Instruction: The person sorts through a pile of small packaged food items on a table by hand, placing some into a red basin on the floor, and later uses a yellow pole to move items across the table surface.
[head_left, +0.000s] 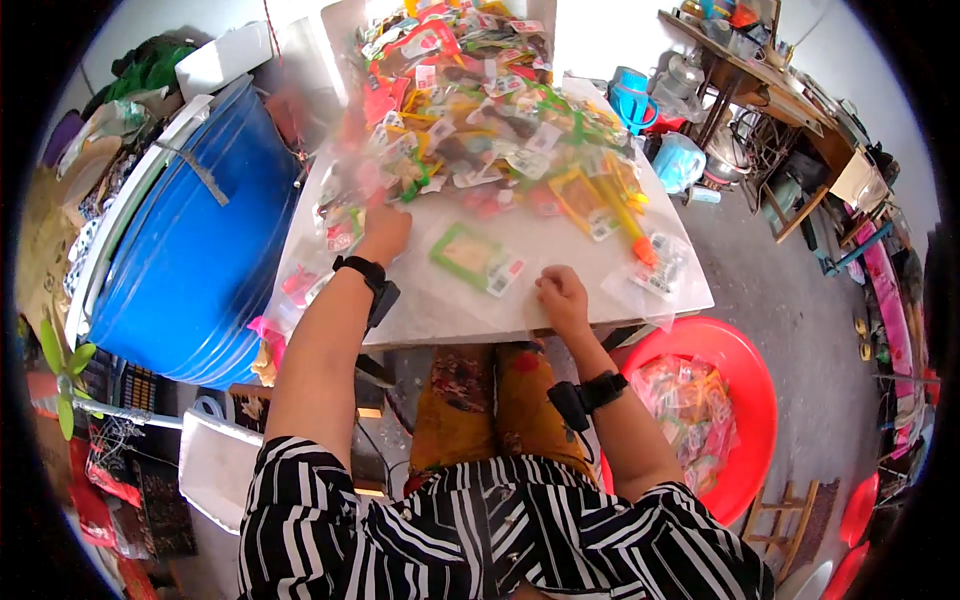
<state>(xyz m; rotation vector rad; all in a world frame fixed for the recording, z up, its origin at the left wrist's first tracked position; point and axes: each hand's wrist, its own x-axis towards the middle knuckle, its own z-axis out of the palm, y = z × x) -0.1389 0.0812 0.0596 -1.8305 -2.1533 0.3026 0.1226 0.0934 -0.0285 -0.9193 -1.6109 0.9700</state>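
On the white tabletop (460, 310), my left hand (385, 232) is at the left, fingers curled beside blurred, translucent pink packaging; what they grip is unclear. A clear packet with a green-framed item and white label (470, 258) lies flat in the middle. My right hand (562, 298) rests near the front edge, right of that packet, fingers curled with nothing visible in them. A heap of colourful packaged items (470, 120) covers the back of the table. At the right lie a yellow tube with orange tip (625, 215) and a clear bag with printed label (660, 275).
A large blue barrel (190, 270) stands left of the table. A red basin (750, 400) of packets sits on the floor by my right forearm. A cluttered wooden bench (740, 60), a blue thermos (630, 100) and a small wooden stool (790, 520) are at the right.
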